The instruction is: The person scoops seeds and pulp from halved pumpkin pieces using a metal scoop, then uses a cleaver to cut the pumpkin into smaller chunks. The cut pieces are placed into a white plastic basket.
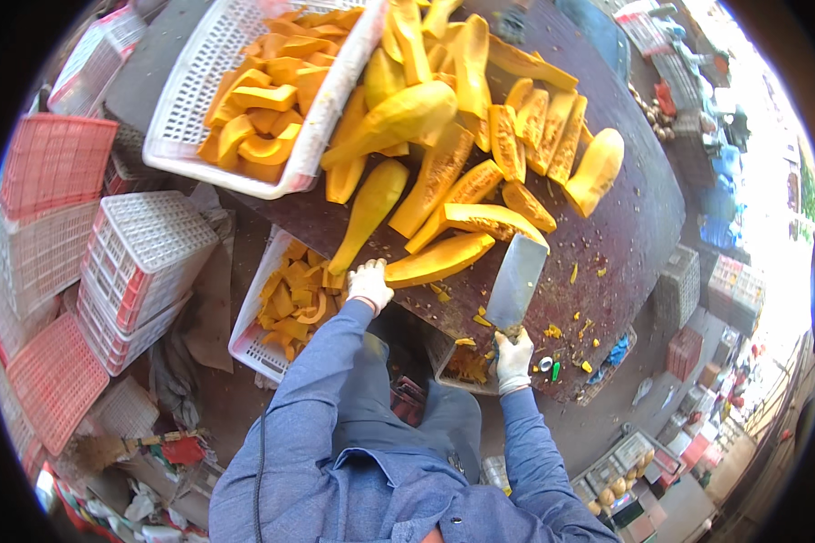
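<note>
My left hand (371, 284), in a white glove, grips the near end of a long yellow squash piece (441, 260) at the table's edge. The fingertips are partly hidden. In my right hand (514, 356), also gloved, is the handle of a cleaver (517, 282). Its broad metal blade points away from me, and its far end meets or overlaps a cut squash half (492, 218). Beside my left hand lies an uncut-looking squash piece (373, 210) with a narrow neck. More halved squash (441, 173) with seeds and pulp exposed are heaped beyond.
A white plastic crate (207, 68) of orange squash chunks stands on the dark table (604, 251). Below the edge, another white crate (248, 339) holds chunks, and a container (441, 360) holds scraps. A green-handled tool (555, 371) lies right. Stacked crates (156, 237) stand left.
</note>
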Motion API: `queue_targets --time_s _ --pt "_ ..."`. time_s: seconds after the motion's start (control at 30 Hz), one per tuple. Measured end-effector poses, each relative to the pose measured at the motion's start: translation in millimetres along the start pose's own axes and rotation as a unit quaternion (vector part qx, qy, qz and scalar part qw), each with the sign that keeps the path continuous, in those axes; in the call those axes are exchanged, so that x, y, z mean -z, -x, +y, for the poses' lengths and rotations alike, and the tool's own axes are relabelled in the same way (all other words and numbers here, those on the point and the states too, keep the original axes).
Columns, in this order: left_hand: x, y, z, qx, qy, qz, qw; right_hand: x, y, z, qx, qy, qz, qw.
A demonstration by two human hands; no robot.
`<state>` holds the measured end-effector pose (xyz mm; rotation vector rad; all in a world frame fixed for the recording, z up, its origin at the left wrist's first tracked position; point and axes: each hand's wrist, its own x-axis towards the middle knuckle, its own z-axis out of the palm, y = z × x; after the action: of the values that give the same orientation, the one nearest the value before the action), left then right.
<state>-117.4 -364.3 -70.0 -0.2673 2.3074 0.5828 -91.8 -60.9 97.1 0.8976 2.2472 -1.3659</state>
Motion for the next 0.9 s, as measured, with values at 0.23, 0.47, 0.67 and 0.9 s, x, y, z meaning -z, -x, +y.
queue_targets --time_s 0.23,0.47,0.67,0.9 --pt "-40.0 -11.3 8.5 0.011 -0.114 0.019 0.993 21.1 19.4 73.0 -0.072 -0.033 0.007 0.997" --pt "-64.0 -23.6 25.7 0.036 -0.201 0.073 0.976 35.9 33.7 115.0 -0.108 -0.058 -0.019 0.992" --pt "-46.2 -9.3 32.1 0.011 -0.012 -0.108 0.994 53.4 39.3 130.9 -0.150 -0.119 -0.025 0.981" --pt "-49.4 34.5 13.5 0.119 0.521 -0.344 0.772 66.4 41.4 163.1 -0.111 -0.125 -0.027 0.986"
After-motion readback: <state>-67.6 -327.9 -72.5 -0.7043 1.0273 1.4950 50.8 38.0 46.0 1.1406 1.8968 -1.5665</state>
